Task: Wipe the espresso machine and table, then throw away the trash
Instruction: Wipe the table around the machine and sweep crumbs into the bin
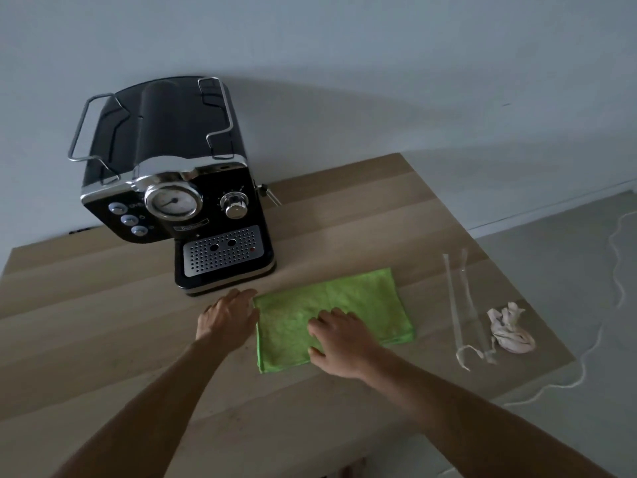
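A black and chrome espresso machine (179, 188) stands at the back of the wooden table (103, 305). In front of it lies a folded green cloth (362, 301), flat on the table. My right hand (339, 341) rests on the cloth's near half with fingers spread and slightly bent. My left hand (229, 313) lies flat on the table, fingertips touching the cloth's left edge. To the right lie two clear straw wrappers (463, 305) and a crumpled white tissue (512, 329).
The table's right edge (537, 294) runs just beyond the tissue. Past it is grey floor with a thin white cord (617, 270). A pale wall stands behind the machine. The steam wand (270, 194) sticks out from the machine's right side.
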Motion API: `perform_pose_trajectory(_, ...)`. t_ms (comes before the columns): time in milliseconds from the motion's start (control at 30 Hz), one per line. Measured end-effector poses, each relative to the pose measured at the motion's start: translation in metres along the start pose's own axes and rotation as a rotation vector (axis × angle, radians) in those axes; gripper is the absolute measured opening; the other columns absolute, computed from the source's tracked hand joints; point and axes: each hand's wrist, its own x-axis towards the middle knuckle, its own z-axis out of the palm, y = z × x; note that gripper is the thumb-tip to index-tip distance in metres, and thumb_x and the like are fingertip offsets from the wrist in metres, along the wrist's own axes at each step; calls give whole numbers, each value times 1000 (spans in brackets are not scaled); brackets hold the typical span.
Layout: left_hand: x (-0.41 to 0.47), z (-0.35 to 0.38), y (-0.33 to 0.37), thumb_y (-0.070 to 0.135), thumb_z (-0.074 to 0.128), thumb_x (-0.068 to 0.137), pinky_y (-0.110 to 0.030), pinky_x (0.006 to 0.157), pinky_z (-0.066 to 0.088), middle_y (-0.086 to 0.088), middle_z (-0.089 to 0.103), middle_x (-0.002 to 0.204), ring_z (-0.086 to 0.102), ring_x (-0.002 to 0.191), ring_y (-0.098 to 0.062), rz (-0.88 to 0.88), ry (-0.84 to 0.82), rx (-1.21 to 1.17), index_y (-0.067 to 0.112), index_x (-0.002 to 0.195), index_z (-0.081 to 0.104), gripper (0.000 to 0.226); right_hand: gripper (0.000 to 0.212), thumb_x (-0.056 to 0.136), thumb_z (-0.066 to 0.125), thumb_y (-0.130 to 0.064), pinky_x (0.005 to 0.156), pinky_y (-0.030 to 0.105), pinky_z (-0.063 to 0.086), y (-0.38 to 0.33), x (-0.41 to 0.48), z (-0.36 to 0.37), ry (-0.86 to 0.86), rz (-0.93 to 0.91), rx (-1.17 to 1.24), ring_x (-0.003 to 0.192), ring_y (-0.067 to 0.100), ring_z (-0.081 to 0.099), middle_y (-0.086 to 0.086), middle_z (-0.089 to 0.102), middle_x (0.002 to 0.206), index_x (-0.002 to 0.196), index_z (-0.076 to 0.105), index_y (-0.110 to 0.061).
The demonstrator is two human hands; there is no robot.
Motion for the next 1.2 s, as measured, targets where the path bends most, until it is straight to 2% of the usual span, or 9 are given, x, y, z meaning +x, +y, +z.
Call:
perform_pose_trajectory(233, 18, -2, -3, 43, 60, 87, -33, 78, 47, 5, 61, 111, 61, 98, -20, -13, -20, -24, 30, 111, 61, 27, 48, 89, 51, -44, 84, 45, 44, -69, 28, 27, -8, 30, 26, 99, 33, 54, 17, 56, 112, 118, 48, -6)
perform_pose_trajectory(433, 20, -7, -7, 41, 66, 78, -35, 77, 52, 5, 68, 93, 64, 90, -23, -88, -41, -212, 35, 82, 60, 10, 30, 58, 76, -38, 50, 27, 40, -94, 36, 35, 7, 175, -109, 50, 18, 52, 3, 57, 60, 66, 60, -15)
perform_pose_trajectory(500, 21, -10, -8, 41, 67, 75, -35, 74, 53, 5, 66, 85, 63, 85, -21, -92, -74, -272, 34, 71, 53, 15, 21, 75, 67, -27, 62, 33, 42, -96, 38, 27, 11, 185, -57, 66, 24, 58, 10, 63, 77, 83, 61, -8)
perform_pose_trajectory(600, 24, -23, -3, 30, 70, 76, -27, 66, 50, 4, 64, 74, 62, 72, -15, -64, -106, -448, 31, 77, 57, 13, 25, 86, 51, -25, 76, 38, 42, -90, 34, 17, 113, 234, 86, 84, 30, 60, 15, 64, 97, 98, 57, -4)
perform_pose_trajectory(733, 31, -51, 22, 14, 64, 83, -22, 65, 49, 2, 68, 63, 62, 54, -5, 89, -185, -623, 30, 87, 67, 16, 17, 85, 46, -28, 62, 30, 40, -70, 9, -11, 137, 326, 324, 68, 24, 52, 9, 60, 80, 83, 52, -12)
perform_pose_trajectory(900, 48, -67, 80, 14, 68, 82, -13, 60, 44, -1, 73, 80, 66, 72, -7, 254, -360, -705, 24, 87, 70, 11, 21, 83, 43, -26, 55, 31, 29, -14, -24, -25, 259, 496, 519, 61, 25, 47, 7, 50, 62, 68, 47, -11)
perform_pose_trajectory(1000, 67, -61, 122, 27, 72, 68, -23, 70, 49, -3, 73, 85, 66, 75, -9, 378, -428, -582, 28, 87, 67, 19, 25, 86, 45, -20, 57, 31, 34, 26, -36, -25, 219, 615, 542, 66, 27, 51, 10, 57, 68, 63, 42, -12)
perform_pose_trajectory(1100, 88, -41, 160, 18, 65, 84, -16, 56, 47, 7, 69, 71, 61, 57, 2, 443, -365, -382, 26, 83, 66, 8, 23, 84, 44, -22, 67, 33, 48, 59, -45, -18, 174, 703, 563, 80, 29, 63, 14, 68, 79, 72, 56, -7)
perform_pose_trajectory(1200, 103, -17, 187, 26, 64, 87, -23, 72, 46, 3, 68, 83, 64, 82, -12, 478, -336, -198, 22, 98, 69, 13, 25, 87, 45, -24, 67, 29, 41, 78, -49, -12, 99, 771, 520, 89, 29, 62, 14, 68, 91, 66, 50, -11)
